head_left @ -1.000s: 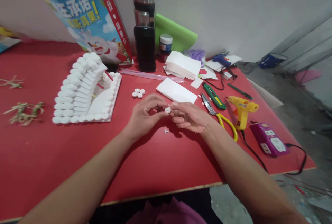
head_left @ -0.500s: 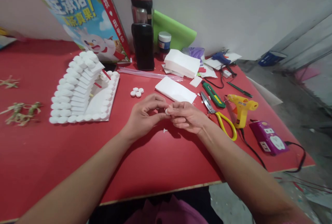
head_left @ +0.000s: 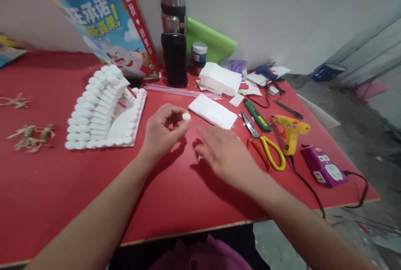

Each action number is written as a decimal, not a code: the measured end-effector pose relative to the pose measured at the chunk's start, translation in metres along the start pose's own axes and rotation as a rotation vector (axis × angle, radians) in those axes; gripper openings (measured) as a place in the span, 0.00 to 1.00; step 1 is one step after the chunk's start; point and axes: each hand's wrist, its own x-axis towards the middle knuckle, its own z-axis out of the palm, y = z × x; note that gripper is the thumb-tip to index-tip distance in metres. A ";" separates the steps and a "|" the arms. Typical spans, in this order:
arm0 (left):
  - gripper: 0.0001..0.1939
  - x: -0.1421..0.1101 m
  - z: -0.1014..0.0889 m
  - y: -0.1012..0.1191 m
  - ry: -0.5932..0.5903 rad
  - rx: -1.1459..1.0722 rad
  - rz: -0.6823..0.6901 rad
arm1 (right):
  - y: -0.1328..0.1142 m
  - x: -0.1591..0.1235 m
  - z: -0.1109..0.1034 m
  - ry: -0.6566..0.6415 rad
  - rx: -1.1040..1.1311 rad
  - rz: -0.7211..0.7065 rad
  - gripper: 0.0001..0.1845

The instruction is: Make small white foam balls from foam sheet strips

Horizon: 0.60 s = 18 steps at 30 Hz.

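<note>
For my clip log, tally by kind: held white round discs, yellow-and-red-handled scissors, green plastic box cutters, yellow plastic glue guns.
White round disc, in left hand: 1
Yellow-and-red-handled scissors: 1
Green box cutter: 1
Yellow glue gun: 1
Total: 4

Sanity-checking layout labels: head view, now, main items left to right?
Nearer straw piece → white stepped model → left hand pinching white disc → right hand → green cutter → yellow glue gun → purple power box.
</note>
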 end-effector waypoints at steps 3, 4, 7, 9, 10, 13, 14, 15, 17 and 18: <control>0.06 0.002 -0.002 -0.001 0.052 -0.031 -0.070 | -0.011 -0.026 0.025 -0.245 -0.313 -0.336 0.40; 0.06 0.003 -0.003 -0.001 0.064 -0.035 -0.079 | -0.009 -0.033 0.030 -0.273 -0.370 -0.348 0.42; 0.07 0.005 -0.005 -0.002 0.097 -0.041 -0.090 | 0.013 -0.047 0.028 -0.239 -0.531 -0.149 0.49; 0.08 0.007 -0.009 -0.002 0.116 -0.020 -0.093 | 0.033 -0.052 0.016 -0.128 -0.635 0.048 0.52; 0.08 0.008 -0.011 -0.003 0.128 0.008 -0.089 | 0.041 -0.054 0.009 -0.072 -0.676 0.117 0.52; 0.07 0.011 -0.018 -0.004 0.149 0.176 -0.038 | 0.046 -0.053 -0.003 -0.007 -0.702 0.132 0.50; 0.06 0.013 -0.020 -0.004 0.145 0.241 -0.011 | 0.041 -0.049 -0.002 -0.015 -0.685 0.097 0.49; 0.05 0.014 -0.022 -0.005 0.141 0.303 0.016 | 0.033 -0.044 0.001 -0.039 -0.660 0.052 0.50; 0.04 0.015 -0.024 -0.007 0.134 0.402 0.066 | 0.014 -0.028 0.013 -0.139 -0.585 -0.069 0.50; 0.04 0.016 -0.026 -0.008 0.135 0.440 0.088 | 0.005 -0.018 0.020 -0.199 -0.539 -0.135 0.50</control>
